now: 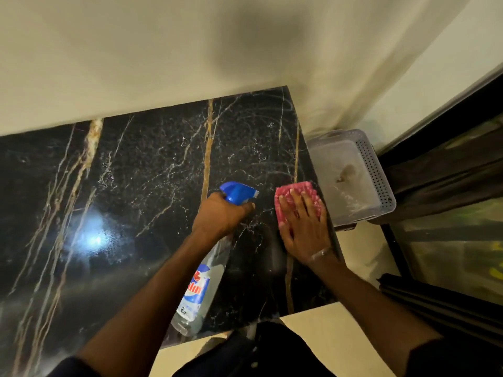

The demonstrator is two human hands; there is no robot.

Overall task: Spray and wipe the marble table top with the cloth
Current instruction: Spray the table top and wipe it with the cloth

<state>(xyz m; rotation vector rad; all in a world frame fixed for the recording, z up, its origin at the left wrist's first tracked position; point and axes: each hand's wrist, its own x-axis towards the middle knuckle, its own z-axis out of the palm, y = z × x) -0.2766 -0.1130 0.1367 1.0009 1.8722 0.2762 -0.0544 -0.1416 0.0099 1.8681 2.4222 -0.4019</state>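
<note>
Left hand [221,213] clenched on the spray bottle [202,278] neck, blue nozzle forward. Right hand [304,227] flat, fingers spread — pressing the pink cloth [296,191] onto the marble top [136,172] near its right edge. Grey basket [375,170] just beside.

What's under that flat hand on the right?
A pink cloth lies under the right hand, pressed flat on the black marble table top. Its far edge shows past the fingers; the part beneath the palm is hidden.

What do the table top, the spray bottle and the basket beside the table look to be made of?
Table top: polished black marble or lookalike, with gold and white veins and glare. Spray bottle: clear plastic, see-through, blue trigger. Basket: pale plastic, perforated wall.
</note>
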